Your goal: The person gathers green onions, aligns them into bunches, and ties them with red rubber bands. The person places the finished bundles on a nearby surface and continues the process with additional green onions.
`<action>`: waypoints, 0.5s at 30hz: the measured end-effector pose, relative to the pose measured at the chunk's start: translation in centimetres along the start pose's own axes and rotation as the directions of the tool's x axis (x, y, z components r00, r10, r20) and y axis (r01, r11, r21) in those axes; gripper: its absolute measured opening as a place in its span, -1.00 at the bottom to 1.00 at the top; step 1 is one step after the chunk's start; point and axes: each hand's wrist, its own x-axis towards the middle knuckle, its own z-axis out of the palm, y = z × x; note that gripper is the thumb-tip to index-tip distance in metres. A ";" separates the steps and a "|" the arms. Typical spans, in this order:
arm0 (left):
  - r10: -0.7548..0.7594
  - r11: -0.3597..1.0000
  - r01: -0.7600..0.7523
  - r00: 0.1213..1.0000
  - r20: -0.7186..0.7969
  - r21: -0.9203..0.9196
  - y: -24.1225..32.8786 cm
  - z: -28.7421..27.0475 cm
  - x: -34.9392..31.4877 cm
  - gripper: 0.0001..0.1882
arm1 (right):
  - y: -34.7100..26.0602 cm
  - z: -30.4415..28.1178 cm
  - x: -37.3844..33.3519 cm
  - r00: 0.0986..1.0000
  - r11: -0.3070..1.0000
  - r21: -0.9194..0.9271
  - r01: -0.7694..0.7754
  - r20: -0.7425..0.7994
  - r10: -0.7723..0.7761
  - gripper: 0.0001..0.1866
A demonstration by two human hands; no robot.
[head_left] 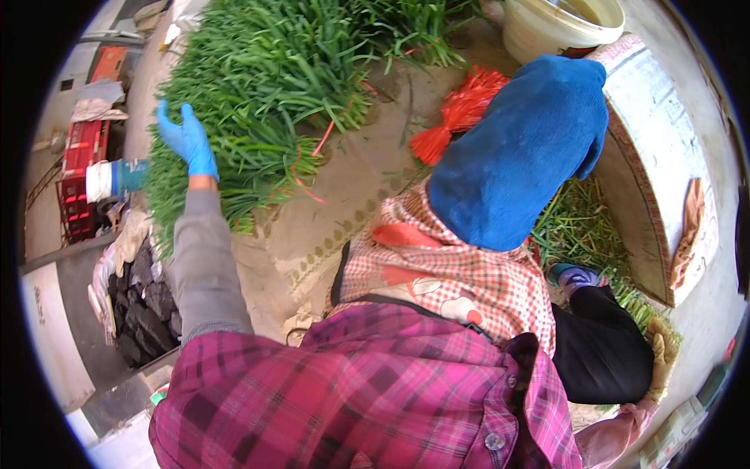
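My left hand (187, 143), in a blue rubber glove, is spread with its fingers apart and nothing in it. It is at the left edge of a large pile of long green leaves like garlic chives (258, 78). Pink-red ties (326, 138) circle some of the bundles. My right hand (662, 356), in a beige glove, is low at the right beside my black-trousered knee, by loose green stalks; its fingers are not clear. A blue cloth (519, 148) lies over my other knee, above a checked apron (461, 273). Near it is a bunch of red plastic strips (461, 113).
A pale bucket (562, 27) with liquid stands at the far right. Loose stalks (582, 223) lie beside a curved white-topped block (660, 133). At left are black lumps (144, 313), a blue-and-white pail (117, 180) and a red crate (78, 187).
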 end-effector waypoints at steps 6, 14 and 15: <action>0.144 0.767 0.384 0.677 0.721 -0.514 20.3 4.2 -10.1 -0.81 | -0.4 0.0 -0.4 1.000 1.000 -0.027 -0.016 -0.021 0.015 -0.82; 0.103 0.636 0.666 0.428 0.898 -0.391 20.2 22.4 -24.8 -0.87 | -3.0 1.0 1.7 0.995 0.962 -0.254 -0.100 -0.040 0.093 -0.92; 0.150 0.689 0.580 0.473 0.868 -0.435 21.1 24.3 -25.5 -0.88 | -4.1 2.1 3.1 0.991 0.942 -0.308 -0.134 -0.066 0.119 -0.92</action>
